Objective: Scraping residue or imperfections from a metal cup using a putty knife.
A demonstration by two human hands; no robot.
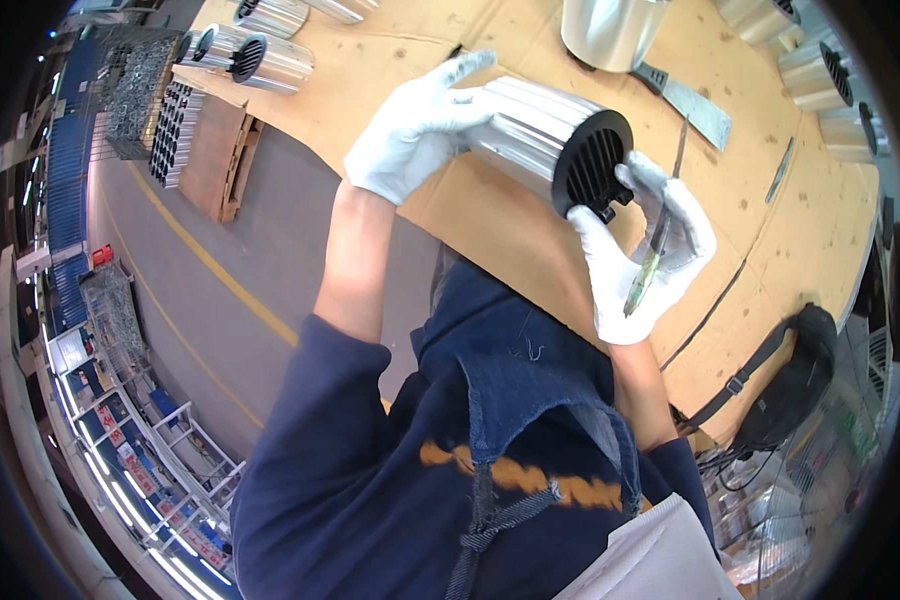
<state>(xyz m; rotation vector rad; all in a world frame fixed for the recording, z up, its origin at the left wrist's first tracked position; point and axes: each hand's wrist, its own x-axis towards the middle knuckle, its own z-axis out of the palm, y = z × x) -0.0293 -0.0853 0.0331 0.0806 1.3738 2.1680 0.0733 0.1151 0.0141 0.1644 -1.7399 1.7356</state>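
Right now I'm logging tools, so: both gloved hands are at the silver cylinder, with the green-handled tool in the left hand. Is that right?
Not quite: in the head view, the green-handled tool is in the right hand, not the left hand. Both are at the silver cylinder.

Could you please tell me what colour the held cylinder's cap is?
The cap is black, clearest in the head view.

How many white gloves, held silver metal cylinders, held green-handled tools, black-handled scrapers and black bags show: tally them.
White gloves: 2
Held silver metal cylinder: 1
Held green-handled tool: 1
Black-handled scraper: 1
Black bag: 1
Total: 6
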